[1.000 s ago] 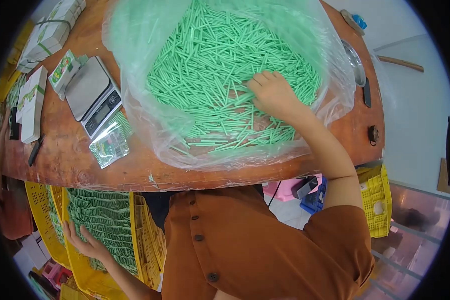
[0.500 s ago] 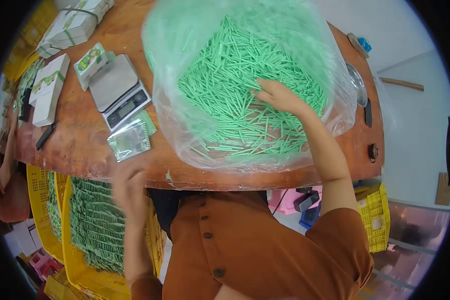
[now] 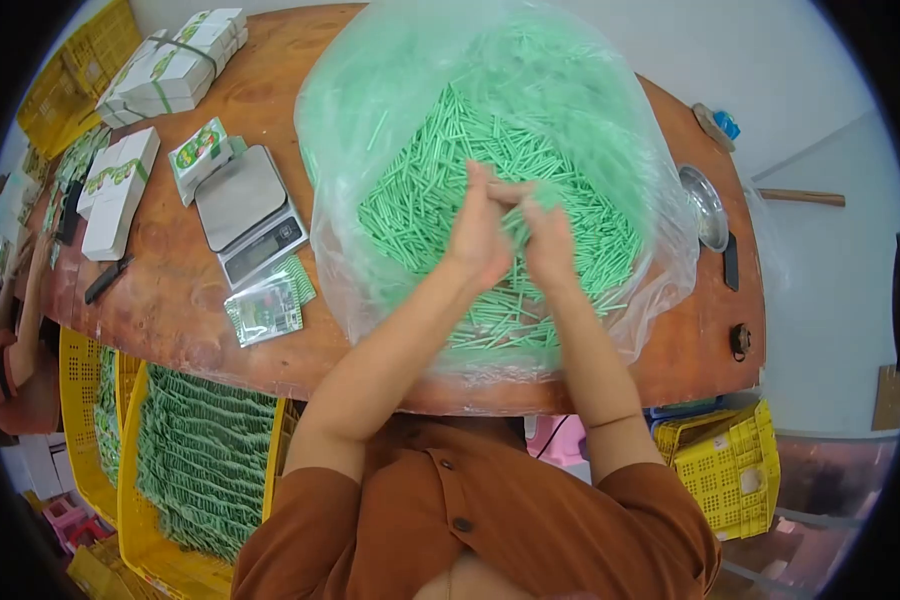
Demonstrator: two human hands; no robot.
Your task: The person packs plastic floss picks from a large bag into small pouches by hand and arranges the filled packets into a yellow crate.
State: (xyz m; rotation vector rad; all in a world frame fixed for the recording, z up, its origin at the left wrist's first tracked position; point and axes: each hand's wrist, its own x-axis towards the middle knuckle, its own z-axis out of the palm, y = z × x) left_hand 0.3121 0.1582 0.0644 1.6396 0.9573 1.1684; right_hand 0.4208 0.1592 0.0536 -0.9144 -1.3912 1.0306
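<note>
A big clear plastic bag [image 3: 335, 240] lies wide open on the table with a heap of thin green sticks [image 3: 440, 140] in it. Over the middle of the heap my two hands meet. My left hand [image 3: 482, 235] is curled round a small bunch of the green sticks, thumb up, fingers reaching towards the other hand. My right hand [image 3: 550, 245] closes on the same bunch from the right; its fingertips are smeared by motion. Left of the bag is a digital scale [image 3: 240, 200] with a green-and-white packet [image 3: 200, 155] on its far left corner. Clear, green-edged sachets [image 3: 267, 310] lie before the scale.
White boxes [image 3: 120, 195] and strapped box stacks [image 3: 175, 65] stand at the left of the wooden table [image 3: 170, 310], near a black-handled knife [image 3: 107, 280]. A metal bowl [image 3: 705, 205] is at the right. Below, a yellow crate [image 3: 130, 530] holds green packets [image 3: 205, 450]. Another person's arm [image 3: 28, 310] shows far left.
My left hand has come up from below the table edge to the heap and met my right hand. The right hand has drawn slightly nearer, with green sticks now between both hands.
</note>
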